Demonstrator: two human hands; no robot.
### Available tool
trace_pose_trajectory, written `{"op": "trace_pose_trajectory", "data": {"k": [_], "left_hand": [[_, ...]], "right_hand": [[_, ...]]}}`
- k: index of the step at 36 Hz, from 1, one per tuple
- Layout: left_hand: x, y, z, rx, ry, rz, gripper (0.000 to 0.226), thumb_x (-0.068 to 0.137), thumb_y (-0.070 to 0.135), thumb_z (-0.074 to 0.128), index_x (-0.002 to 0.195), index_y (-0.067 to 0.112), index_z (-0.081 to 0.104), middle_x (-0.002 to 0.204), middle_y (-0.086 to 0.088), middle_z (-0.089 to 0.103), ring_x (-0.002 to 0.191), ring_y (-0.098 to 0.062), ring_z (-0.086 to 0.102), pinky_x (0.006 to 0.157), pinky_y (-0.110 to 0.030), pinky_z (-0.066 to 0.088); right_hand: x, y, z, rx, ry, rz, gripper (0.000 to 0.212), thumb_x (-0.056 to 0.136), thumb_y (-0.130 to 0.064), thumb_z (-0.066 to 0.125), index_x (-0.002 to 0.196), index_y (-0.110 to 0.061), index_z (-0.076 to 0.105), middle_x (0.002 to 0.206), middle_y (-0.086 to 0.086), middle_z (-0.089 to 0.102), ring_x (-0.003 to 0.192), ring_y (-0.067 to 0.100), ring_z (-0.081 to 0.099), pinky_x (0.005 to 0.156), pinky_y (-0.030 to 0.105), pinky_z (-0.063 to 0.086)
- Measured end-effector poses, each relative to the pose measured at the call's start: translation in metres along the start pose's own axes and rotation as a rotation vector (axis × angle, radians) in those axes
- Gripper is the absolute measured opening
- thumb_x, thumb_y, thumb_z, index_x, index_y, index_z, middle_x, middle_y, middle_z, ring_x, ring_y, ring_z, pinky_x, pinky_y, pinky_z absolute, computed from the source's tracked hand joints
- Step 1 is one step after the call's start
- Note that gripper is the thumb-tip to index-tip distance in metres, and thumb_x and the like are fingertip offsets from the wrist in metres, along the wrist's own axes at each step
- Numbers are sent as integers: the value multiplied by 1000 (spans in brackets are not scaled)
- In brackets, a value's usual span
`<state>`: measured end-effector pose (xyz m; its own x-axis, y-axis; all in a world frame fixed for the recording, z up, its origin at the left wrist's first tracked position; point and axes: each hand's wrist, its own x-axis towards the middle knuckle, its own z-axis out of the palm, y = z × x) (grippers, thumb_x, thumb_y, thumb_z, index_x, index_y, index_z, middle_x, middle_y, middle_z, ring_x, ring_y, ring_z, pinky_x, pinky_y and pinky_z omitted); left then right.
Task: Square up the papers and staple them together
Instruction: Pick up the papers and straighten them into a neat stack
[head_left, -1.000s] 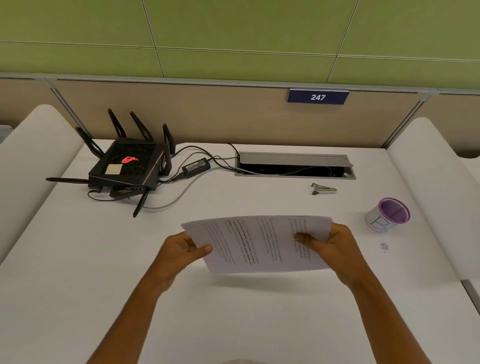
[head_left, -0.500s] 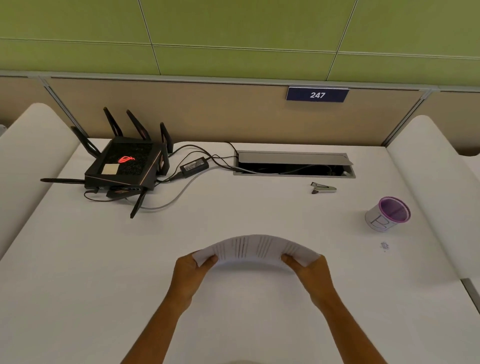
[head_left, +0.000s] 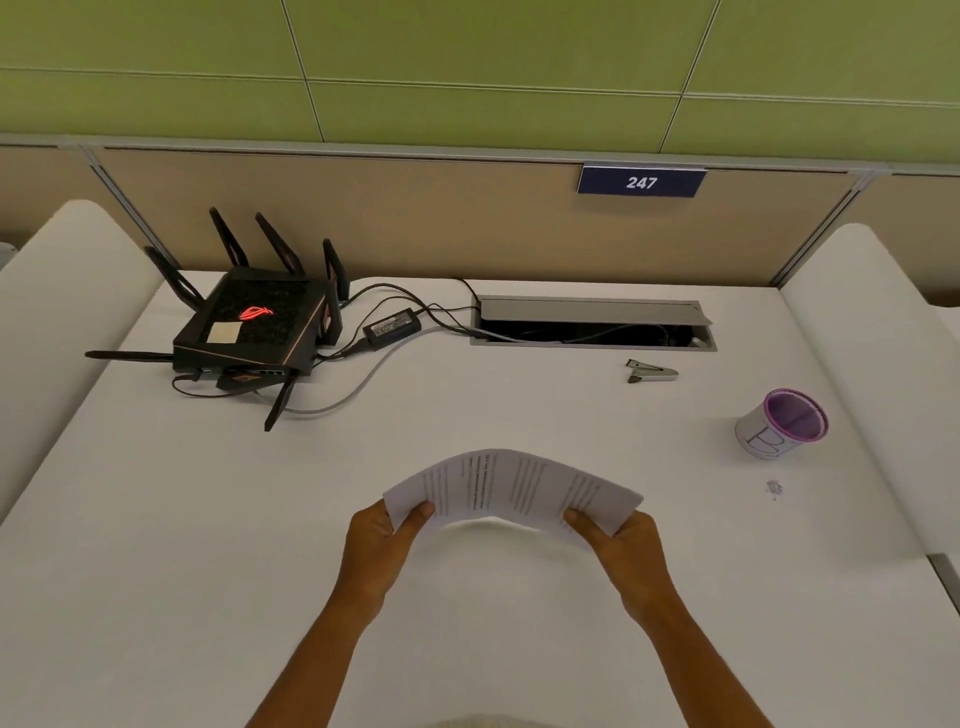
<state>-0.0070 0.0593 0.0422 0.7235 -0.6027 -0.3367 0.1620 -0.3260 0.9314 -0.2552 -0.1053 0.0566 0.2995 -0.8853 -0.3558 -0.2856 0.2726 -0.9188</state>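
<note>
since a second ago the papers (head_left: 511, 491) have dropped from a raised, face-on hold to a low one just over the desk (head_left: 156, 545), bowed upward in an arch; little has changed over the last half second.

left to right: router (head_left: 254, 325) with antennas at far left, power brick (head_left: 392, 325) and cables running into the open cable tray (head_left: 592, 322). none of it near the work.

left hand (head_left: 376, 551) pinches the left short edge of the stack, thumb on top, fingers curled under. right hand (head_left: 626, 551) clamps the right edge the same way. hands pushed toward each other, which probably explains the arch; likely loosening the sheets so they can slide flush.

sheets: white, printed text in columns, far corners look roughly aligned, but edge alignment is too fine to judge.

stapler (head_left: 652, 371) sits untouched beyond and to the right, near the tray. purple-rimmed cup (head_left: 782, 423) further right, small scrap (head_left: 774, 487) in front of it.
</note>
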Motion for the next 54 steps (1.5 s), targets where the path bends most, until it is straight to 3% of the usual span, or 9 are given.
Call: {"op": "trace_pose_trajectory", "data": {"k": [5, 9, 20, 24, 29, 33, 36, 43, 54], "left_hand": [[-2, -4, 0, 28, 24, 13, 21, 95, 15, 78, 115, 20, 73, 101, 9, 78, 103, -23, 75, 71, -10, 58], [-1, 22, -5, 111, -25, 137, 21, 97, 14, 75, 103, 34, 74, 88, 25, 79, 92, -2, 76, 74, -10, 57], [10, 94, -13, 385, -246, 606, 31, 102, 5, 66, 109, 33, 77, 101, 30, 76, 100, -3, 73, 81, -12, 56], [9, 112, -7, 431, -339, 756, 25, 103, 8, 65, 113, 25, 80, 105, 20, 77, 100, -11, 74, 79, -27, 63], [5, 120, -4, 451, -114, 894, 31, 95, 30, 75, 126, 33, 73, 126, 35, 67, 121, 2, 58, 101, -41, 54], [6, 105, -5, 235, 40, 649, 91, 81, 31, 92, 157, 26, 43, 162, 18, 44, 151, -12, 42, 123, -43, 40], [4, 90, -4, 75, -120, 361, 117, 74, 31, 97, 163, 43, 22, 162, 16, 46, 150, -13, 46, 119, -48, 47], [-16, 88, 20, -90, -136, 253, 30, 79, 22, 90, 106, 31, 78, 102, 16, 82, 99, -13, 77, 85, -26, 65], [-18, 53, 29, -60, -126, 111, 26, 89, 15, 83, 106, 35, 78, 100, 18, 82, 101, -9, 77, 83, -18, 62]], "right_hand": [[0, 1, -1, -22, -15, 10, 23, 79, -14, 89, 96, -26, 77, 89, -8, 82, 89, 16, 78, 67, 18, 60], [0, -23, -13, -6, -34, -94, 22, 80, -13, 89, 99, -21, 81, 96, -1, 82, 90, 18, 78, 79, 33, 63], [9, -74, -23, -289, -225, -331, 27, 83, -14, 87, 104, -28, 80, 98, -16, 79, 93, 7, 74, 79, 19, 58], [-1, -79, -4, -361, -319, -391, 22, 88, -13, 82, 105, -26, 81, 98, -21, 78, 92, 3, 73, 75, 16, 56], [-8, -80, 12, -306, -293, -407, 22, 92, -9, 77, 107, -23, 82, 100, -24, 78, 93, -1, 73, 76, 12, 55], [-12, -82, 13, -147, -203, -335, 23, 89, -9, 80, 100, -29, 81, 98, -20, 80, 90, 3, 75, 75, 15, 58], [-15, -83, 13, 5, -189, -273, 22, 88, -10, 81, 106, -22, 81, 102, -10, 82, 93, 12, 77, 79, 24, 62], [-23, -86, 20, 62, -135, -302, 19, 86, -13, 83, 104, -20, 81, 104, -9, 81, 92, 14, 74, 80, 26, 63], [-23, -45, 30, -14, -84, -164, 16, 84, -13, 86, 95, -23, 80, 88, -11, 81, 87, 12, 77, 71, 22, 61]]}}
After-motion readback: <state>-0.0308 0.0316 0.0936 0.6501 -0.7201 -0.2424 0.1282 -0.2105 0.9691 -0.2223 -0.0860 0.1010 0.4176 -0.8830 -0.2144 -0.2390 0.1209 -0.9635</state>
